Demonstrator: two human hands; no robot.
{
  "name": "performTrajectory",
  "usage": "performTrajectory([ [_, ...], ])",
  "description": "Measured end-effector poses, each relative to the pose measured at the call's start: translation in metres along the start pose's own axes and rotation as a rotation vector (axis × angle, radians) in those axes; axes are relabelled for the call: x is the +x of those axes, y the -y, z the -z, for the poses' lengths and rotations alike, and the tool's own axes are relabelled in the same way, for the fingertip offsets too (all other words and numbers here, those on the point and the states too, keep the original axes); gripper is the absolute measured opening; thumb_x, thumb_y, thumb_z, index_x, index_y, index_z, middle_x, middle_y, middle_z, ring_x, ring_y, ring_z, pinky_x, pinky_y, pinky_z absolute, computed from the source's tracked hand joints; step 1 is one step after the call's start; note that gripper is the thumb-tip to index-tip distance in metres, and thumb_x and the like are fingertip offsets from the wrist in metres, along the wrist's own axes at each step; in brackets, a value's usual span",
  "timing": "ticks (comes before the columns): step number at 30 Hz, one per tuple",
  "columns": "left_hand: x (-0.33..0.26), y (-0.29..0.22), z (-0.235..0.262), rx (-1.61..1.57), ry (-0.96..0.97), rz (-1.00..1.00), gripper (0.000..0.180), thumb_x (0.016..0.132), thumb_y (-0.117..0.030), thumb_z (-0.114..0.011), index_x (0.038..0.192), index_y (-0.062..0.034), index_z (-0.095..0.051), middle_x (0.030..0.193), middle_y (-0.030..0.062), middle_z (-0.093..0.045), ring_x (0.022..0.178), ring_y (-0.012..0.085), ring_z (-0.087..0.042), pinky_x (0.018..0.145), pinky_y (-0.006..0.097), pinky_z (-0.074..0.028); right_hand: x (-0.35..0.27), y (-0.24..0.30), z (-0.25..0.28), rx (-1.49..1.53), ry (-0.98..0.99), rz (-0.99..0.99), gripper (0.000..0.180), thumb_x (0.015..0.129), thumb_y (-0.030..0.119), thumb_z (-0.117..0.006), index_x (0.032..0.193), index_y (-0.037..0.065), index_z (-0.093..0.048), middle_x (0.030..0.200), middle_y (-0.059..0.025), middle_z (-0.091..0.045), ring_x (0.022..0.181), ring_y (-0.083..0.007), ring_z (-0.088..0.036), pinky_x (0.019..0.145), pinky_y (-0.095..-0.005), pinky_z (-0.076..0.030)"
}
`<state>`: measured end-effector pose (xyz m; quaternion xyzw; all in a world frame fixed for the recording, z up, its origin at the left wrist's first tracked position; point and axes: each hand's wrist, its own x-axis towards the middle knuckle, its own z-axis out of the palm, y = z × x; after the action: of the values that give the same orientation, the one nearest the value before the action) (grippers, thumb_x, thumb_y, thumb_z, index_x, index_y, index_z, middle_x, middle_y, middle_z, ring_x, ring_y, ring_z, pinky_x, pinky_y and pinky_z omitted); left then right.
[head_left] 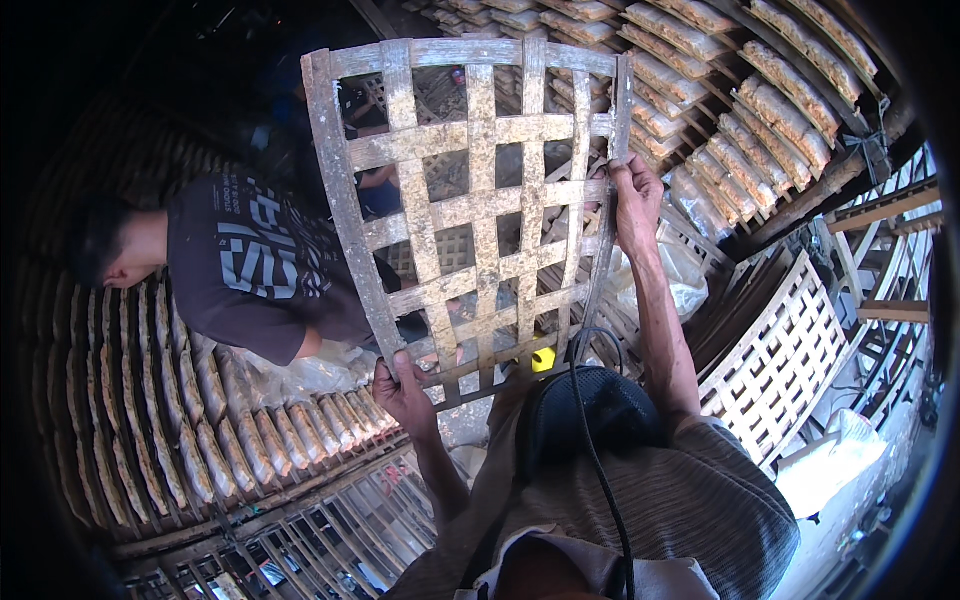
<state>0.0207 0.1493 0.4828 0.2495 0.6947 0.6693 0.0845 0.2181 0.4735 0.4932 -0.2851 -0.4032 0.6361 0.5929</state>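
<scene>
A woven bamboo rack [482, 168], an open lattice of flat pale strips inside a darker frame, is held up in front of me. My left hand [405, 395] is closed around its lower left corner, thumb on the near side. Higher up, my right hand [635, 195] grips the right side bar of the frame, fingers partly behind it. Brown mottling covers many strips. Through the gaps, parts of the room behind show.
At left a person in a dark printed shirt [265, 260] bends among rows of filled slats [250, 440]. More loaded shelves [770, 110] rise at upper right. Another lattice rack [775, 360] leans at right, beside a white plastic sheet [830, 465]. A black cable [590, 440] hangs before my torso.
</scene>
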Motion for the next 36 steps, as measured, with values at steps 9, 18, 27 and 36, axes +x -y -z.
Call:
performTrajectory([
  [9,0.004,-0.003,-0.001,-0.006,-0.008,0.026,0.025,0.105,-0.017,-0.062,0.083,-0.0050,-0.060,0.063,-0.0023,-0.052,0.058,0.0042,-0.046,0.058,0.022,-0.035,0.012,0.002,0.005,-0.424,-0.095,0.035,0.024,0.101,0.024,-0.072,0.099,0.001,-0.070,0.070,-0.0018,-0.068,0.060,-0.0052,-0.058,0.056,-0.0237,-0.044],
  [18,0.005,0.003,0.000,-0.007,0.009,0.007,0.029,0.105,-0.017,-0.062,0.079,-0.0054,-0.057,0.063,-0.0019,-0.053,0.059,0.0045,-0.046,0.059,0.023,-0.035,0.016,-0.006,0.009,-0.311,0.033,0.061,0.026,0.098,0.018,-0.073,0.116,-0.001,-0.067,0.093,-0.0072,-0.076,0.082,-0.0086,-0.068,0.070,-0.0258,-0.053],
  [27,0.016,-0.002,0.007,0.016,0.026,0.008,0.028,0.105,-0.018,-0.063,0.080,-0.0052,-0.058,0.063,-0.0025,-0.053,0.059,0.0039,-0.047,0.058,0.022,-0.036,0.032,0.014,-0.002,0.058,0.076,-0.019,0.024,0.101,0.012,-0.064,0.122,0.000,-0.064,0.101,-0.0069,-0.072,0.080,-0.0122,-0.071,0.073,-0.0305,-0.062],
  [36,0.023,0.003,0.011,0.004,0.056,0.010,0.026,0.105,-0.016,-0.063,0.083,-0.0041,-0.058,0.064,-0.0027,-0.053,0.059,0.0037,-0.047,0.058,0.022,-0.037,0.043,0.008,-0.001,-0.267,-0.076,-0.113,0.021,0.103,0.019,-0.059,0.102,-0.001,-0.063,0.078,-0.0089,-0.067,0.059,-0.0149,-0.069,0.055,-0.0311,-0.062],
])
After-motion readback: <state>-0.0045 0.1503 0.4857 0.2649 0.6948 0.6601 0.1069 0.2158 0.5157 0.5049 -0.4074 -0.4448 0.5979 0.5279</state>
